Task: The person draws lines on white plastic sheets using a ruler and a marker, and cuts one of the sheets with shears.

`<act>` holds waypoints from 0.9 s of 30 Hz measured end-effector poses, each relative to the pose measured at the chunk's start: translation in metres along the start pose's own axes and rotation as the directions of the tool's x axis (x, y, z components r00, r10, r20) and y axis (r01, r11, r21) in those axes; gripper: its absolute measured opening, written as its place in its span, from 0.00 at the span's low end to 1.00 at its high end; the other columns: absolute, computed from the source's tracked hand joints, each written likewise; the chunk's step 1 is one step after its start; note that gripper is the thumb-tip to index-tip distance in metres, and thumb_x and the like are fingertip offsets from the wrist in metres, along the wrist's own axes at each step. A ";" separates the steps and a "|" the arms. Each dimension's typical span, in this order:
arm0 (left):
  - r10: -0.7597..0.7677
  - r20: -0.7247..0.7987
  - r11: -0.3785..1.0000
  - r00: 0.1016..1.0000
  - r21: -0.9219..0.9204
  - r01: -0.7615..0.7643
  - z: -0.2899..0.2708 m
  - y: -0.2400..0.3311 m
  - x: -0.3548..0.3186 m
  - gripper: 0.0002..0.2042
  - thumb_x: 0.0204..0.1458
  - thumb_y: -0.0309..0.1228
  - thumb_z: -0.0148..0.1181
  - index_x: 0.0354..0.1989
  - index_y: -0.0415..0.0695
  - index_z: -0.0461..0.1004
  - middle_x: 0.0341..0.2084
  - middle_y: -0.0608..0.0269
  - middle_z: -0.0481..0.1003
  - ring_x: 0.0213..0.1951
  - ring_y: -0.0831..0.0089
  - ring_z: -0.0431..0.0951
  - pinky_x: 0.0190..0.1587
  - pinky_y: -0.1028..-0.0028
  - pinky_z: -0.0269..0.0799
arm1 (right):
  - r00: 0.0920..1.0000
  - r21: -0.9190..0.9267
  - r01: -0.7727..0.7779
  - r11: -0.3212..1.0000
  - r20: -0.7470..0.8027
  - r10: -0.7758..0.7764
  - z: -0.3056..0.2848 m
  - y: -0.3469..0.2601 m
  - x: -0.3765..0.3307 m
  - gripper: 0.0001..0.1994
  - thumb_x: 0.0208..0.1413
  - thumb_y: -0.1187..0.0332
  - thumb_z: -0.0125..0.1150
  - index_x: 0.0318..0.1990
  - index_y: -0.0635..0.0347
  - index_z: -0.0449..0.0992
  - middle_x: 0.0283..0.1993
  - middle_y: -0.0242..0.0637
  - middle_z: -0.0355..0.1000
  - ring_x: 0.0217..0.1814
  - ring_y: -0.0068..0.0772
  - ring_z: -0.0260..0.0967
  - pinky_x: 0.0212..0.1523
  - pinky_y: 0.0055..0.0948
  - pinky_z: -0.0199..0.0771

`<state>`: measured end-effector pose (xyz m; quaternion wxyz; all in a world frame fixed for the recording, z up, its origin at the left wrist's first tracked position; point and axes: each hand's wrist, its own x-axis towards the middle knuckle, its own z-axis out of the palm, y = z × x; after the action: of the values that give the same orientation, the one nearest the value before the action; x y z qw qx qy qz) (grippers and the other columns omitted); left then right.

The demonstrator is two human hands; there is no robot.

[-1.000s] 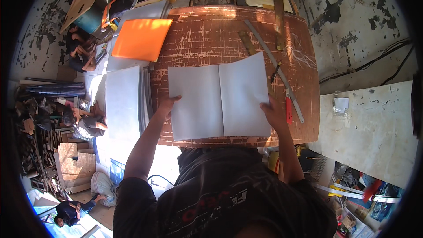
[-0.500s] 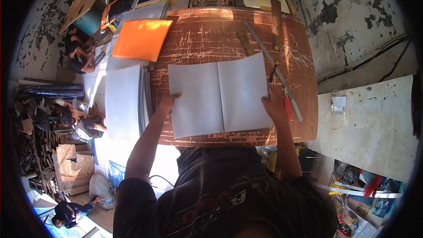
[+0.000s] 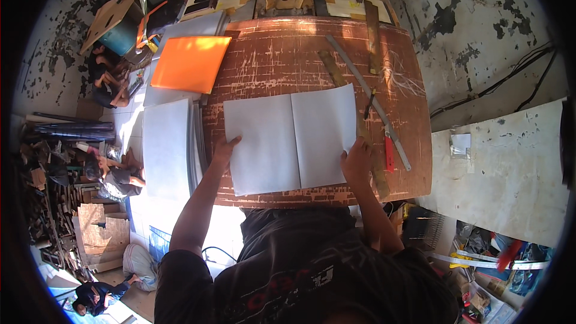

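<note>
A grey-white sheet [image 3: 264,144] with a crease down its middle, like an opened folder, rests on the brown worktable [image 3: 270,48] in front of me. My left hand [image 3: 224,151] grips its left edge, thumb on top and fingers mostly hidden. At the opposite edge, my right hand [image 3: 358,161] is closed on the sheet's lower right side, which bends in slightly under the thumb. To the right of that hand lie a red-handled tool [image 3: 389,153], a long metal ruler [image 3: 391,133] and a small black tool [image 3: 369,104].
An orange sheet [image 3: 189,63] lies at the far left, beyond a stack of grey sheets [image 3: 166,144]. Brown strips [image 3: 372,36] and loose white threads [image 3: 405,78] are on the table's right side. Several people sit on the floor at left. A scuffed wall stands right.
My right hand has moved left, bending the sheet's right edge inward. The sheet sits slightly further left, uncovering more of a brown strip beside it. The whole view has shifted a little.
</note>
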<state>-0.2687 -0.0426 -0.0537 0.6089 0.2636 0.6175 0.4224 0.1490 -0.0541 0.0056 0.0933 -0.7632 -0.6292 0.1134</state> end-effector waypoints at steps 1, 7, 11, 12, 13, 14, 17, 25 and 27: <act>0.002 0.008 1.000 1.000 0.001 -0.002 0.004 0.001 -0.001 0.22 0.59 0.33 0.65 0.60 0.38 0.72 0.49 0.53 0.78 0.49 0.62 0.80 0.54 0.61 0.76 | 1.000 -0.036 0.010 0.999 0.015 -0.009 -0.002 0.002 0.000 0.26 0.54 0.66 0.68 0.55 0.66 0.62 0.53 0.53 0.72 0.58 0.57 0.69 0.58 0.53 0.67; 0.017 -0.020 0.997 1.000 -0.068 -0.019 0.010 0.001 -0.007 0.24 0.57 0.35 0.69 0.60 0.39 0.72 0.49 0.57 0.78 0.50 0.64 0.79 0.56 0.63 0.74 | 1.000 0.024 0.019 1.000 0.008 -0.020 0.003 0.017 0.005 0.25 0.54 0.66 0.68 0.55 0.65 0.63 0.50 0.54 0.74 0.53 0.58 0.72 0.55 0.53 0.68; 0.030 0.015 0.995 0.999 -0.091 -0.028 0.006 -0.002 -0.005 0.24 0.57 0.35 0.69 0.59 0.39 0.73 0.50 0.57 0.78 0.51 0.64 0.79 0.57 0.63 0.74 | 0.998 0.184 -0.010 0.983 0.065 -0.002 0.000 0.017 0.008 0.26 0.52 0.68 0.69 0.54 0.65 0.63 0.49 0.55 0.73 0.52 0.60 0.72 0.54 0.55 0.68; 0.002 0.015 0.997 1.000 -0.083 -0.001 0.004 -0.003 -0.004 0.24 0.57 0.35 0.69 0.59 0.39 0.73 0.50 0.56 0.78 0.51 0.64 0.79 0.56 0.63 0.74 | 1.000 0.226 0.010 0.974 -0.014 -0.007 -0.001 0.021 0.011 0.26 0.52 0.68 0.70 0.54 0.66 0.63 0.48 0.56 0.73 0.52 0.60 0.72 0.54 0.55 0.69; 0.001 0.009 0.996 1.000 -0.084 -0.001 0.002 -0.006 -0.003 0.24 0.57 0.35 0.69 0.59 0.39 0.73 0.50 0.56 0.78 0.51 0.64 0.79 0.56 0.63 0.74 | 0.996 0.267 0.033 0.963 -0.091 -0.009 0.000 0.025 0.012 0.27 0.51 0.69 0.70 0.54 0.66 0.63 0.48 0.57 0.73 0.52 0.61 0.72 0.53 0.56 0.69; 0.018 0.016 0.997 1.000 -0.079 -0.016 0.002 -0.007 -0.001 0.24 0.57 0.35 0.69 0.59 0.39 0.73 0.49 0.56 0.79 0.50 0.64 0.79 0.56 0.62 0.75 | 0.996 0.266 0.035 0.963 -0.091 -0.011 0.004 0.034 0.015 0.27 0.51 0.69 0.70 0.54 0.66 0.63 0.48 0.57 0.73 0.52 0.61 0.72 0.53 0.56 0.69; 0.023 0.010 0.997 1.000 -0.078 -0.022 0.004 -0.007 -0.002 0.23 0.57 0.35 0.68 0.59 0.38 0.73 0.49 0.56 0.79 0.49 0.64 0.80 0.55 0.62 0.76 | 0.993 0.254 0.041 0.966 -0.117 -0.012 0.013 0.049 0.023 0.28 0.50 0.70 0.71 0.55 0.67 0.63 0.46 0.58 0.72 0.51 0.61 0.72 0.52 0.55 0.71; 0.116 0.030 0.993 0.993 0.031 -0.117 0.010 0.015 -0.006 0.20 0.61 0.33 0.65 0.57 0.37 0.73 0.45 0.59 0.79 0.45 0.69 0.81 0.50 0.69 0.77 | 0.929 0.728 -0.322 0.606 0.366 0.054 -0.036 0.032 0.033 0.25 0.54 0.71 0.66 0.57 0.73 0.67 0.52 0.55 0.75 0.51 0.44 0.77 0.52 0.39 0.75; 0.229 0.051 0.949 0.972 0.211 -0.234 0.016 0.036 -0.001 0.18 0.63 0.31 0.61 0.58 0.35 0.72 0.44 0.60 0.79 0.44 0.71 0.80 0.49 0.71 0.77 | 0.914 0.689 -0.250 0.680 0.401 -0.070 -0.044 0.042 0.044 0.23 0.55 0.72 0.65 0.57 0.73 0.68 0.50 0.51 0.76 0.50 0.40 0.77 0.52 0.37 0.75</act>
<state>-0.2594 -0.0221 -0.0207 0.5310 0.4041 0.6164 0.4180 0.2091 -0.0192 0.0335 0.2536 -0.6542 -0.4980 0.5097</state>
